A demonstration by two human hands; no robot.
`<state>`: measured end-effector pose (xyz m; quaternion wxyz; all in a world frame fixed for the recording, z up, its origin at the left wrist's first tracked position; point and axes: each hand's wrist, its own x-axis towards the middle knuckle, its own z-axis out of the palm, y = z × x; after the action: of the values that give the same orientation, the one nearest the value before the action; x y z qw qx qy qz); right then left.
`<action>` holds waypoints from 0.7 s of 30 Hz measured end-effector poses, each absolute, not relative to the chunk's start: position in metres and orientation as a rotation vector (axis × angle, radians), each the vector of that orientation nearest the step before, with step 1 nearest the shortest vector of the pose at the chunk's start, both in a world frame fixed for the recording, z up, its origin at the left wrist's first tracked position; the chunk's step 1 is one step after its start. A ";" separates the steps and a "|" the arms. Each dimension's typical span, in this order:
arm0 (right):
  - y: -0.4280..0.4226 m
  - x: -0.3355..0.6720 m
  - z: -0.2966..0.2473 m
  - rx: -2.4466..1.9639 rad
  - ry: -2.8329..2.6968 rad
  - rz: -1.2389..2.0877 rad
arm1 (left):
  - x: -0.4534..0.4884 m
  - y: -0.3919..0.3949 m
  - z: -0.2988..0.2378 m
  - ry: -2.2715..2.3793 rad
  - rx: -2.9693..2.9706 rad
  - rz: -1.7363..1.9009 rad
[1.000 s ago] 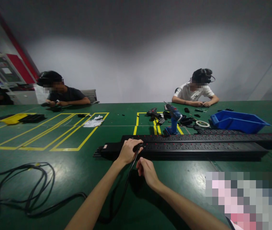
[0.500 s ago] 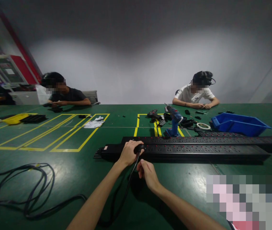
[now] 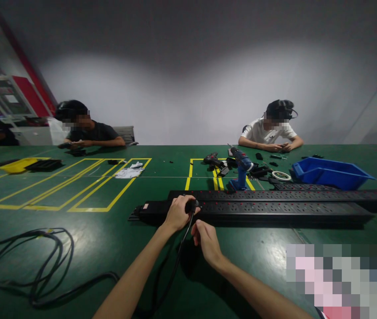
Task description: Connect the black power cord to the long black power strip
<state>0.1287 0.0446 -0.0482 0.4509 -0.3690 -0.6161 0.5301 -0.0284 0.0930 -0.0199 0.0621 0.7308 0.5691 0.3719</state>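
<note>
A long black power strip [image 3: 275,209] with a row of sockets and small red marks lies across the bench in front of me. My left hand [image 3: 179,213] is over its left part, fingers closed around a black plug [image 3: 194,204] at the sockets. Whether the plug is fully seated I cannot tell. Its black cable [image 3: 181,250] hangs toward me between my forearms. Just right of the cable, my right hand [image 3: 206,239] hovers in front of the strip with fingers curled in and nothing visible in them. Behind lies a second black power strip [image 3: 324,195].
A blue cordless drill [image 3: 240,170] stands behind the strips, near a blue bin [image 3: 332,172] and a tape roll [image 3: 281,176]. Coiled black cable [image 3: 32,266] lies at left on the green bench [image 3: 102,239]. Two people sit across the bench.
More of the plug shows between my left fingers. My right hand has barely shifted, and the view has moved slightly.
</note>
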 end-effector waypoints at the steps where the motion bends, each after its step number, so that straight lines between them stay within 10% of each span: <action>1: 0.047 0.131 -0.042 -0.902 -1.549 1.253 | -0.029 0.093 -0.019 1.710 2.217 1.120; 21: 0.159 0.065 0.020 -1.547 -2.166 0.316 | -0.036 0.104 -0.033 1.766 2.190 1.106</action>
<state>0.0648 0.1590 0.0201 0.2288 -0.5618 -0.7867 0.1147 -0.0359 0.1041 -0.0325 0.0594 0.7232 0.5831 0.3653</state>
